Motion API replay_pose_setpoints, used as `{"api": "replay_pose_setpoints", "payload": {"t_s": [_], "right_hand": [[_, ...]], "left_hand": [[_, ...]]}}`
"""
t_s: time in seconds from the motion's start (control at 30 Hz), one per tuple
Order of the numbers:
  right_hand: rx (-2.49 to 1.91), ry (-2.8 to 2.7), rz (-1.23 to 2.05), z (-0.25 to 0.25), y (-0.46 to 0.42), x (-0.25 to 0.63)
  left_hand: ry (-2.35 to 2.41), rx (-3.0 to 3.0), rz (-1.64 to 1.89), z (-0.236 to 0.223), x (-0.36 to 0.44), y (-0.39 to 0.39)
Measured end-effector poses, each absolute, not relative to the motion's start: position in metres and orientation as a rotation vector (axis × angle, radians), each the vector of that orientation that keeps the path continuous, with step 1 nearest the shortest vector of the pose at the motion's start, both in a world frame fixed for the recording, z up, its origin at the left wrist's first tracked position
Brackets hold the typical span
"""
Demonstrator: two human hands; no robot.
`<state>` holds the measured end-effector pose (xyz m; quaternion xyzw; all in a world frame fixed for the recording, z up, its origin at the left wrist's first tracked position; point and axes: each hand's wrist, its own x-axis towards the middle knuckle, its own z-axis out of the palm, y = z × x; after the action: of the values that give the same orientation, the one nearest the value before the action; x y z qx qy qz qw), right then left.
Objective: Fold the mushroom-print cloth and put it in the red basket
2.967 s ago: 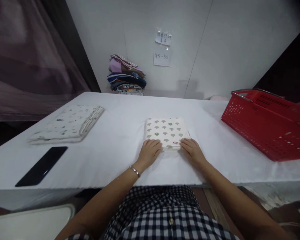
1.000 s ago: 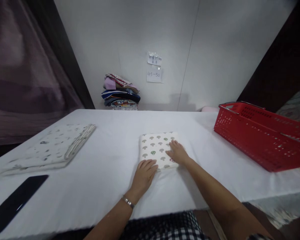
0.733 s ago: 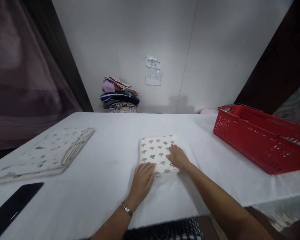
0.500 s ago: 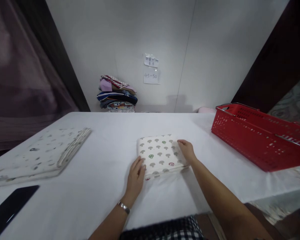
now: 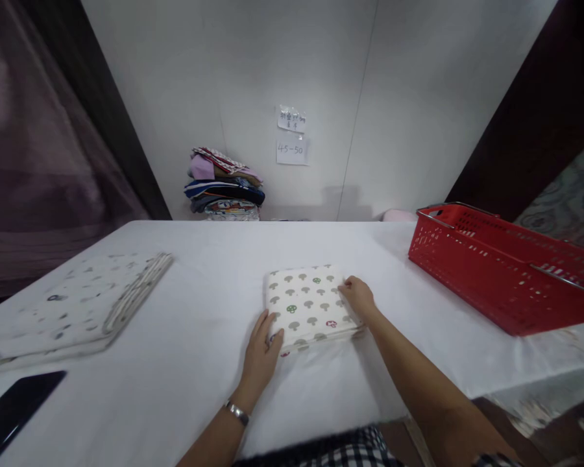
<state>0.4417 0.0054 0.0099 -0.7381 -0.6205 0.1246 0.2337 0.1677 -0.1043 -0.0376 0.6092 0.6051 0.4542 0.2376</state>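
Observation:
A folded white cloth (image 5: 311,305) printed with grey, green and red mushrooms lies flat on the table in front of me. At its lower left corner rests my left hand (image 5: 261,353), a metal band on the wrist, fingers stretched out along the edge and thumb apart. My right hand (image 5: 359,297) is at the cloth's right edge, with thumb and fingers pinched together on the fabric. The underside of the cloth and the ends of some right fingers are hidden.
The white-covered table (image 5: 199,292) also carries a larger folded printed cloth (image 5: 82,298) and a dark flat device (image 5: 17,415) on the left. A red plastic basket (image 5: 496,272) sits at the right. Stacked clothes (image 5: 226,185) stand beyond the far edge, near paper signs (image 5: 292,149).
My right fingers have drawn slightly inward and closed at the cloth's right edge. The left hand stays at the left edge, thumb a little lower. The whole view has shifted slightly.

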Motion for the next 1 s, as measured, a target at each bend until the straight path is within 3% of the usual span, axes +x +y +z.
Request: {"api": "replay_pose_setpoints", "payload": {"t_s": [0.63,0.83,1.0], "right_hand": [[-1.872,-1.709,0.135,-0.007,0.007,0.449],[-1.998,-1.640,0.368,0.002,0.011,0.449],[-1.985,-1.672,0.364,0.007,0.013,0.448]], "left_hand": [[1.652,1.648,1.225,-0.038,0.166,-0.103],[1.655,1.646,1.214,-0.040,0.166,-0.103],[1.670,1.640,1.210,-0.038,0.166,-0.103]]}}
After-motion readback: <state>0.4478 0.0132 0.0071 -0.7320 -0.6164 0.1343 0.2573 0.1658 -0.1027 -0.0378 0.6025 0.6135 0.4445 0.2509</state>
